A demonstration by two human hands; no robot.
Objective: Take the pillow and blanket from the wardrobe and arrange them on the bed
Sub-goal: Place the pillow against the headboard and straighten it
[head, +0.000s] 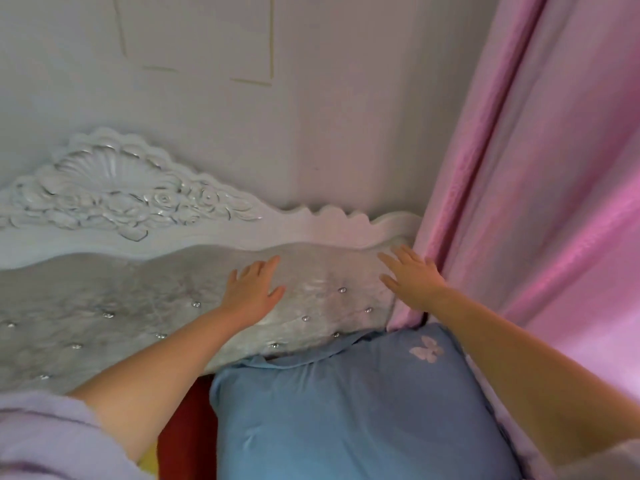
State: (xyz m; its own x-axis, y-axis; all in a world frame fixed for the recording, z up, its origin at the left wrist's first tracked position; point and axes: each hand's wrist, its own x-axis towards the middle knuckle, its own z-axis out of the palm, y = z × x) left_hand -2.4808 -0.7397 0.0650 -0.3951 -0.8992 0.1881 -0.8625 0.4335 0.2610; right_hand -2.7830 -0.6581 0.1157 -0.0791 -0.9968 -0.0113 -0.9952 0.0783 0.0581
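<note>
Lilac sleeve point(41, 434) nearest, blue pillow point(346, 410) below and between both forearms against headboard point(138, 306), left hand point(254, 289) and right hand point(412, 275) flat, fingers spread, grasping nothing, pink curtain point(536, 202) beside right hand.

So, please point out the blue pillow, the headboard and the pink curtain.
blue pillow point(346, 410): head view, middle of its top face.
headboard point(114, 303): head view, silver padded panel.
pink curtain point(540, 174): head view, a middle fold.

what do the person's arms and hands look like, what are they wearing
Both forearms are bare, with pale lilac fuzzy sleeves pushed up near the elbows; the left sleeve shows more than the right sleeve. The left hand and right hand show no gloves, rings or watch.
</note>
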